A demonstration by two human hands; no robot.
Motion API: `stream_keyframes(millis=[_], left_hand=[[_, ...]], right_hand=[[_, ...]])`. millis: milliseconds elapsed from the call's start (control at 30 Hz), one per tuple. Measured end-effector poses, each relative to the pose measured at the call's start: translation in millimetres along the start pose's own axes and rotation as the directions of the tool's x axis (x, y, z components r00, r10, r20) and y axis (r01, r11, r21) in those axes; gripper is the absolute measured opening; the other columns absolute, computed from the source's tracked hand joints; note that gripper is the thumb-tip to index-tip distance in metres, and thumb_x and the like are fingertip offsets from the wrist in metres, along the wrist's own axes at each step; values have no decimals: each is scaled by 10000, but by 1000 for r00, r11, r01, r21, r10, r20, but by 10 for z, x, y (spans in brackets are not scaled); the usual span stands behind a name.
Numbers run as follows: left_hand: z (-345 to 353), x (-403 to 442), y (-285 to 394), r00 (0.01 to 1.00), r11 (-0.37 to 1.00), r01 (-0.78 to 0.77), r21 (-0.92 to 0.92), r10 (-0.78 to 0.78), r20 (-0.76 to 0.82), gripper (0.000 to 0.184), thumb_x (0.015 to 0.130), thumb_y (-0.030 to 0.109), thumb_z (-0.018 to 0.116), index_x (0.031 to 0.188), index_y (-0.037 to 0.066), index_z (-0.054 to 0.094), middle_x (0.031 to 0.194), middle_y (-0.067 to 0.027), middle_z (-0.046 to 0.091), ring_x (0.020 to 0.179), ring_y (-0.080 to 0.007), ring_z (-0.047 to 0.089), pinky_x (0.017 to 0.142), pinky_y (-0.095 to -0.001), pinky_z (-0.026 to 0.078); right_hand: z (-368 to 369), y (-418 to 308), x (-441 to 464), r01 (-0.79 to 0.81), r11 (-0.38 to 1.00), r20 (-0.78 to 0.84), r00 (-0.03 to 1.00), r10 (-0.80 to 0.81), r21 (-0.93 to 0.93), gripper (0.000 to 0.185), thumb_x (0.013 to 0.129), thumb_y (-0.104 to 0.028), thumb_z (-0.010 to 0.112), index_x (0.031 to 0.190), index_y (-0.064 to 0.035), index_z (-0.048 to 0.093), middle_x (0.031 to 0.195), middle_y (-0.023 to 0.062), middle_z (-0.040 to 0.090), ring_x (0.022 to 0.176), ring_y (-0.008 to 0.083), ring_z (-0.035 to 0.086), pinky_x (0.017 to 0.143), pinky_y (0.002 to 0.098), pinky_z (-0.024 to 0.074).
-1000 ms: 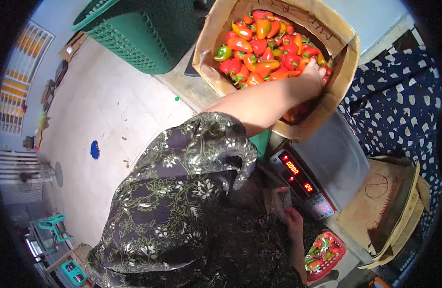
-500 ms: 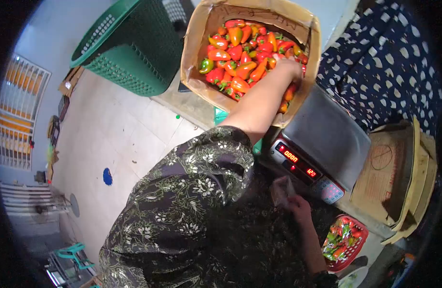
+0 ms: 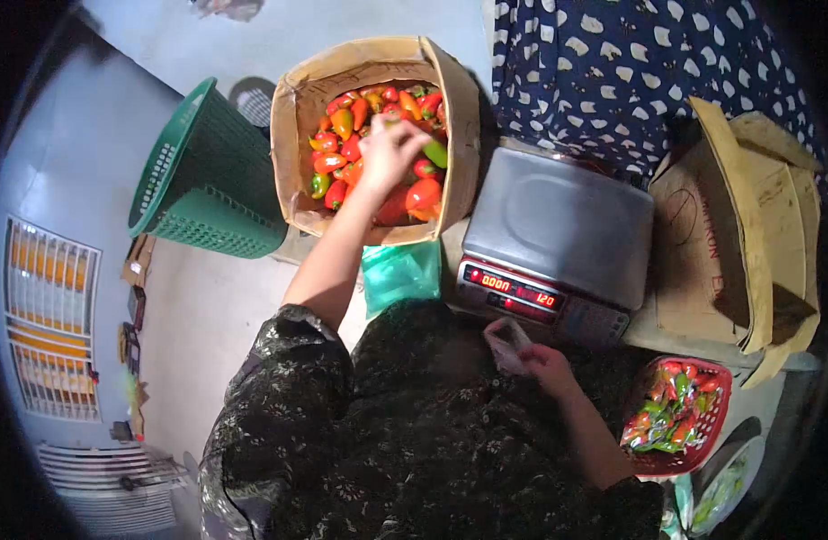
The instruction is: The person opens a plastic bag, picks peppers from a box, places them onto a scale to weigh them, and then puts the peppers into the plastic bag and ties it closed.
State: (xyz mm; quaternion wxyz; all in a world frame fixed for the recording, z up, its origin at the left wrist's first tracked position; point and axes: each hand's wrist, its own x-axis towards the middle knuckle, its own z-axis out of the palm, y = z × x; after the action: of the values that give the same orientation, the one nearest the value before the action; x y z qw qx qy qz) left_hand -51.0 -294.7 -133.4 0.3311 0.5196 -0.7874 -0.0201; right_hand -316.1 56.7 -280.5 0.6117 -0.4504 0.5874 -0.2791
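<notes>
My left hand is over a cardboard box heaped with red, orange and green peppers. Its fingers are curled, and a green pepper shows at the fingertips; motion blurs the exact contact. My right hand pinches a small clear plastic bag in front of my dark floral clothing. Just beyond that hand stands a digital scale, its red display lit and its grey pan bare.
A tall green perforated basket stands left of the box. Green plastic lies below the box. To the right are an open cardboard carton, a red basket of bagged peppers and a dark patterned cloth.
The camera view has turned and shifted. My left hand has come up from among the peppers at the box's right side, with a green pepper at its fingers. My right hand still holds the bag.
</notes>
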Motion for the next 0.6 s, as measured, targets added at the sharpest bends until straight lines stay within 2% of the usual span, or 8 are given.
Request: stream_keyframes(millis=[100,200,233,333,400,500,533,600], left_hand=[[-311,26,-274,984,915,53,-400,-116,-134,243,834,303,634,844,60,648,972,-75,540,947,-183,509,791,-312,430],[-751,-2,237,922,410,254,-876,-377,90,270,885,306,570,884,42,626,833,-8,545,814,-118,516,765,-270,424],[-794,4,428,924,351,228,-908,-371,89,256,887,292,554,888,44,615,780,16,546,794,-109,526,769,-264,422],[-769,-4,1045,995,648,96,-756,-79,59,217,861,265,579,827,54,617,798,-10,564,851,-129,536,773,-289,436],[-405,-8,1300,966,806,-146,-573,240,92,219,807,292,632,778,74,623,803,-49,578,910,-174,542,794,-314,438],[186,-225,1807,854,841,-259,-476,429,294,215,773,308,661,772,95,631,897,-120,558,937,-250,537,830,-348,437],[375,-265,1916,785,856,-307,-415,474,398,195,788,292,649,795,98,631,946,-136,537,939,-267,539,844,-356,436],[858,-399,2019,754,951,-151,-269,287,591,214,797,317,633,859,113,625,1046,-184,500,970,-325,532,856,-364,442]], right_hand=[[4,-180,0,-19,1000,29,999,20,-18,255,734,-94,601,979,-39,649,914,70,644,872,173,600,815,306,461],[8,-122,69,9,1000,54,998,-8,-14,246,733,-113,620,966,-39,654,899,81,650,845,184,613,799,312,472],[41,-53,80,18,1000,63,998,-18,1,239,737,-115,618,961,-36,653,890,81,651,832,181,614,792,310,474],[68,-11,102,94,994,67,994,-91,-51,237,753,-96,567,967,-26,643,874,66,644,820,141,585,778,297,457],[33,-162,39,63,996,75,995,-58,-70,248,751,-97,563,974,-21,640,872,71,644,819,138,586,776,299,458],[17,-232,-24,36,999,67,997,-33,-40,257,751,-93,550,979,-14,637,869,77,645,816,137,587,774,298,459],[21,-208,-26,36,999,65,997,-34,-22,259,751,-91,544,980,-12,636,868,78,645,816,137,588,773,298,460],[19,-133,16,30,997,85,996,-24,-70,264,749,-84,538,983,-9,636,877,81,648,819,140,590,780,294,458]])
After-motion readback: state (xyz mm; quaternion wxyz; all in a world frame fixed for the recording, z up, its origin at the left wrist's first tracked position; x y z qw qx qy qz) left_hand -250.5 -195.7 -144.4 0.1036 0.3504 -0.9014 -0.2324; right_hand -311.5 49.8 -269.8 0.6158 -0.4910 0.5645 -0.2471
